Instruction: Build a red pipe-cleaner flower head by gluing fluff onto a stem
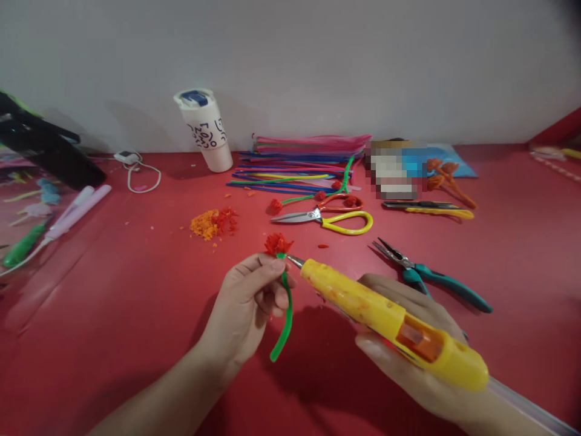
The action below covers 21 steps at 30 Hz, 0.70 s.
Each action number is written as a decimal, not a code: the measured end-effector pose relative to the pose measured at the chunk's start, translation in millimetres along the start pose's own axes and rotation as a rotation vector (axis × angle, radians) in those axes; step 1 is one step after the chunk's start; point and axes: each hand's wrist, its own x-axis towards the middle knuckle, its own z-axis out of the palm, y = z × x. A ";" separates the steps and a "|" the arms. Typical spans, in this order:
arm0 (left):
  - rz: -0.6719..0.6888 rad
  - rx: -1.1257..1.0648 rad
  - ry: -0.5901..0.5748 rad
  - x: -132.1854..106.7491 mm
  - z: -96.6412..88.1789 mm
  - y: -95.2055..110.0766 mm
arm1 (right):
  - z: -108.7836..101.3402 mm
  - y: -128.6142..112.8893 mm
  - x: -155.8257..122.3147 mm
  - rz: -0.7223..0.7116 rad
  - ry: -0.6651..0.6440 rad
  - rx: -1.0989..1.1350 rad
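- Flower (278, 244), red, is held upright above the table (338, 390), its green stem (287, 318) pinched in our left hand (249, 290), presumably to steady it.
- Glue gun (363, 298) is gripped in our right hand (411, 376), slanted, likely so its nozzle (295, 261) reaches the flower's base.
- Cup (206, 130) stands lidded behind; we cannot see its contents.

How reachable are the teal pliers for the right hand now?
Probably not yet: the right hand is full with the yellow glue gun, though the teal pliers lie close beside it.
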 end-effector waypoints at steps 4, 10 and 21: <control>0.000 -0.011 -0.026 -0.3 -0.3 -0.9 | 2.9 -1.8 0.1 0.028 0.045 -0.044; -0.013 -0.001 -0.052 -0.7 1.3 -0.2 | 2.0 -3.6 4.7 -0.048 0.040 -0.015; -0.024 0.029 -0.019 -1.8 1.4 1.1 | 2.1 1.1 5.8 -0.046 0.046 -0.045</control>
